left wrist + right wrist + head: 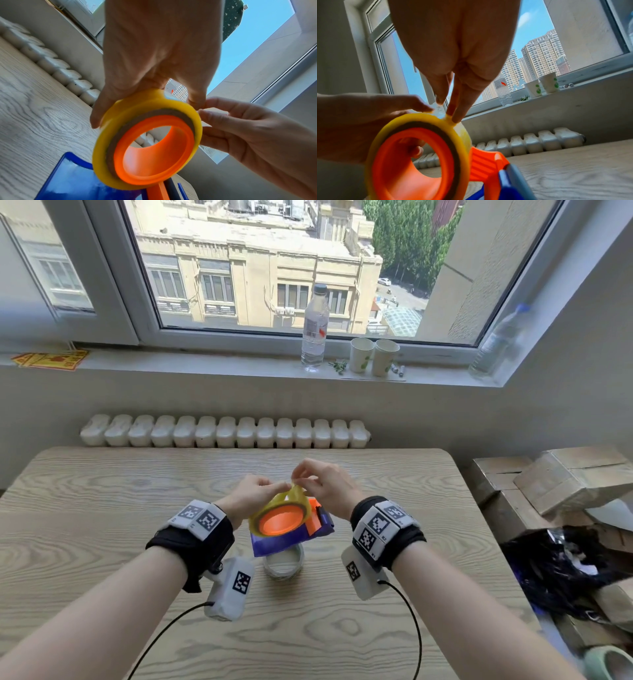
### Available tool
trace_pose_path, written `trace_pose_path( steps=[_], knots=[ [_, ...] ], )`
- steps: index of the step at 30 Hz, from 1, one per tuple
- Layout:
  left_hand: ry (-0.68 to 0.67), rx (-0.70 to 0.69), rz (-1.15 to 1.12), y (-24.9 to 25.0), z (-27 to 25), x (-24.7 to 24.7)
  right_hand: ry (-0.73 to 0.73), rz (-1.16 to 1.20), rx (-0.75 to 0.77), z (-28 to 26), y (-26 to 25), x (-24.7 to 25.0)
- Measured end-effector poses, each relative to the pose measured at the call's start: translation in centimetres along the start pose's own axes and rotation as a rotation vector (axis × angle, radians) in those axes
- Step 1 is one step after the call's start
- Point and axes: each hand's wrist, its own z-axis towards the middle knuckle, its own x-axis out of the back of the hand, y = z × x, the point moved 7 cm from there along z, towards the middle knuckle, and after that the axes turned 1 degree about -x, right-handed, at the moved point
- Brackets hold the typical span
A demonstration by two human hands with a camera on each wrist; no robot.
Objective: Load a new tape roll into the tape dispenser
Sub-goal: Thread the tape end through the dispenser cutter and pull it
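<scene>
Middle of the head view: both hands meet just above the pale wooden table [102, 508], in front of the white ribbed radiator [222, 431].
Tape roll: the round yellow tape roll with a brown card ring [147, 119] already sits on the bright orange plastic hub [154, 152] of the blue and orange plastic tape dispenser [291, 537].
Dispenser: it is lifted up off the table, a little tilted, in the middle of the frame.
Left hand: the left hand [255, 496] curls over the top of the roll and holds it steady, fingers bent around the yellow rim.
Right hand: the right hand [325, 486] pinches the loose clear end of the tape [439, 109] at the top of the roll, between thumb and fingertips [457, 116].
Step now: I think the roll is loaded and the person is peeling the sticky end free.
Next move: the end likely needs a slow, straight pull toward the orange front part [486, 162] at the lower right of the right wrist view, so it does not twist or stick to itself.
Other roll: a round clear tape roll [283, 564] lies flat on the table just below the dispenser in the head view.
</scene>
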Motion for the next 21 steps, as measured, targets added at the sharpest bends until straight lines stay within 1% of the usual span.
trace_pose_path(
  steps=[2, 4, 8, 12, 15, 17, 21],
  knots=[
    [0.014, 0.0, -0.025, 0.0, 0.0, 0.0, 0.022, 0.119, -0.034, -0.1, 0.3, 0.1],
    [0.024, -0.006, -0.057, 0.1, 0.0, 0.0, 0.054, 0.179, -0.05, -0.1, 0.4, 0.3],
    [0.066, -0.01, -0.141, 0.0, 0.1, 0.3, 0.094, 0.033, -0.062, -0.4, 0.3, 0.2],
    [0.101, -0.036, -0.119, -0.4, 0.3, 0.6, 0.169, 0.028, -0.078, -0.2, 0.4, 0.0],
    [0.11, -0.055, -0.165, -0.3, 0.3, 0.5, 0.217, 0.024, -0.091, 0.1, 0.4, -0.2],
    [0.09, -0.055, -0.214, -0.3, 0.3, 0.4, 0.239, 0.029, -0.098, 0.3, 0.6, -0.3],
    [-0.007, -0.065, -0.271, -0.8, 0.5, 0.0, 0.257, 0.058, -0.126, 0.5, 1.2, -0.2]
  ],
)
